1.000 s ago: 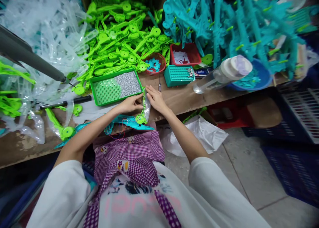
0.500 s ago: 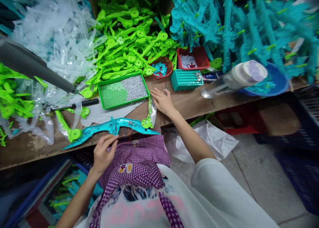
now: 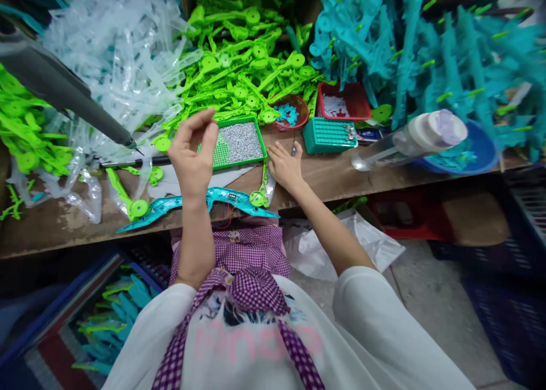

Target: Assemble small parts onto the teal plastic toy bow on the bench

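My left hand (image 3: 194, 154) is raised above the wooden bench (image 3: 341, 177), thumb and fingers curled into a loose pinch; I cannot make out anything between them. It hovers over a green tray (image 3: 239, 142) half covered with small silver screws. My right hand (image 3: 285, 167) lies flat and open on the bench, fingertips close to a small screwdriver (image 3: 293, 149). Just left of it lies a green toy part in a clear sleeve (image 3: 261, 194). A teal bow-shaped toy body (image 3: 213, 199) with red wire rests along the bench's front edge.
Heaps of clear sleeves (image 3: 115, 43), green parts (image 3: 243, 54) and teal parts (image 3: 418, 49) fill the back. A teal box (image 3: 328, 135), two red baskets (image 3: 341, 101), a lying bottle (image 3: 409, 141) and a blue bowl (image 3: 480, 148) stand right. A grey rod (image 3: 63, 94) slants in left.
My left hand left the green part, dropped to the red wire at the bench edge, then rose over the green tray. My right hand stayed flat beside the sleeved part.
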`<state>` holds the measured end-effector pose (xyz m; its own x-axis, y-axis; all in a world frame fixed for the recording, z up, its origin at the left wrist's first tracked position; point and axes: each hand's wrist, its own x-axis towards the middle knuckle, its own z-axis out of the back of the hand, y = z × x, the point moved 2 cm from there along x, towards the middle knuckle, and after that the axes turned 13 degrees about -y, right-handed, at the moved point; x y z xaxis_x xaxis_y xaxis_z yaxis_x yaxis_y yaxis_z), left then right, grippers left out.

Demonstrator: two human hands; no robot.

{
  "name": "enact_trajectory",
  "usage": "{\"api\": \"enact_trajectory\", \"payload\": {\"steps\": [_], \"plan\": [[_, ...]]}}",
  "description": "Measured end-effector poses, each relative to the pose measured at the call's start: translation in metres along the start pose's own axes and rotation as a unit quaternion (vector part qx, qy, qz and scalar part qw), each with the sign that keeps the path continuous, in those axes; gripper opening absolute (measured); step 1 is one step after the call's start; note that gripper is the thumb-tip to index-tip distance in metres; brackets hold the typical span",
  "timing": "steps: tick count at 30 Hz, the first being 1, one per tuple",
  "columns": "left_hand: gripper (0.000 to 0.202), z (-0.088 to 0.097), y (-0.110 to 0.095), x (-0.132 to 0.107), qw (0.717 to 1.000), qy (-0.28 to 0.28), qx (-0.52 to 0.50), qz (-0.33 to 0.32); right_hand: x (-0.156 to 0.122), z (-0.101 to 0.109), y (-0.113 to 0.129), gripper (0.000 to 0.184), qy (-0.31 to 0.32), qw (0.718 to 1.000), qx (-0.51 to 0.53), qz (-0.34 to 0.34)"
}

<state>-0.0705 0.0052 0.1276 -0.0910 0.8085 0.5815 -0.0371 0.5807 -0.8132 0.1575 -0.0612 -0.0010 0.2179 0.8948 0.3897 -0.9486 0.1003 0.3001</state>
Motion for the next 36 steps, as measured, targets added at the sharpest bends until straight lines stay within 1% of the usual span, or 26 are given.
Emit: {"api": "enact_trajectory", "payload": {"steps": [2, 4, 5, 8, 9, 10, 11, 12, 13, 15, 17, 19, 20, 22, 25, 27, 31, 36], "plan": [[0.029, 0.005, 0.006, 0.007, 1.0, -0.018, -0.001, 0.009, 0.003, 0.0, -0.001, 0.047, 0.001, 1.0, 0.005, 0.0], [0.028, 0.021, 0.01, 0.0, 1.0, -0.004, 0.022, 0.021, 0.003, 0.001, -0.001, 0.047, -0.001, 1.0, 0.013, -0.003], [0.026, 0.032, 0.012, -0.009, 0.999, 0.014, 0.039, 0.029, 0.001, 0.003, -0.002, 0.047, -0.005, 1.0, 0.019, -0.01], [0.017, 0.07, 0.013, -0.046, 0.987, 0.103, 0.105, 0.063, -0.009, 0.007, -0.008, 0.046, -0.02, 0.998, 0.038, -0.053], [0.015, 0.081, 0.012, -0.059, 0.982, 0.114, 0.126, 0.077, -0.012, 0.008, -0.011, 0.045, -0.02, 0.996, 0.044, -0.069], [0.014, 0.087, 0.011, -0.072, 0.978, 0.127, 0.147, 0.083, -0.015, 0.008, -0.013, 0.045, -0.019, 0.995, 0.05, -0.083], [0.013, 0.09, 0.009, -0.083, 0.973, 0.142, 0.163, 0.081, -0.016, 0.008, -0.016, 0.045, -0.016, 0.994, 0.055, -0.094], [0.013, 0.087, 0.006, -0.094, 0.97, 0.163, 0.167, 0.072, -0.015, 0.007, -0.018, 0.045, -0.014, 0.993, 0.059, -0.101], [0.014, 0.079, 0.004, -0.103, 0.966, 0.196, 0.161, 0.059, -0.013, 0.007, -0.02, 0.045, -0.012, 0.993, 0.061, -0.101], [0.018, 0.051, 0.001, -0.117, 0.948, 0.281, 0.15, 0.017, -0.006, 0.006, -0.021, 0.045, -0.008, 0.994, 0.063, -0.084], [0.024, 0.017, 0.004, -0.126, 0.918, 0.359, 0.166, -0.023, 0.003, 0.004, -0.02, 0.046, 0.007, 0.997, 0.059, -0.055], [0.029, -0.013, 0.013, -0.13, 0.895, 0.396, 0.202, -0.034, 0.009, 0.004, -0.017, 0.047, 0.028, 0.998, 0.046, -0.031], [0.032, -0.024, 0.02, -0.131, 0.885, 0.408, 0.223, -0.032, 0.012, 0.004, -0.015, 0.047, 0.038, 0.998, 0.038, -0.018], [0.037, -0.038, 0.032, -0.132, 0.864, 0.433, 0.255, -0.02, 0.015, 0.005, -0.009, 0.049, 0.054, 0.998, 0.024, 0.017], [0.039, -0.042, 0.043, -0.132, 0.847, 0.46, 0.265, -0.005, 0.019, 0.005, -0.001, 0.051, 0.083, 0.994, 0.013, 0.068], [0.038, -0.04, 0.044, -0.131, 0.847, 0.463, 0.262, -0.003, 0.019, 0.005, 0.002, 0.05, 0.097, 0.993, 0.003, 0.07], [0.037, -0.039, 0.041, -0.129, 0.847, 0.459, 0.267, -0.009, 0.013, 0.005, 0.003, 0.052, 0.084, 0.996, -0.001, 0.028], [0.035, -0.04, 0.039, -0.13, 0.853, 0.445, 0.272, -0.022, 0.007, 0.0, -0.004, 0.053, 0.048, 0.998, 0.036, -0.037]]}}
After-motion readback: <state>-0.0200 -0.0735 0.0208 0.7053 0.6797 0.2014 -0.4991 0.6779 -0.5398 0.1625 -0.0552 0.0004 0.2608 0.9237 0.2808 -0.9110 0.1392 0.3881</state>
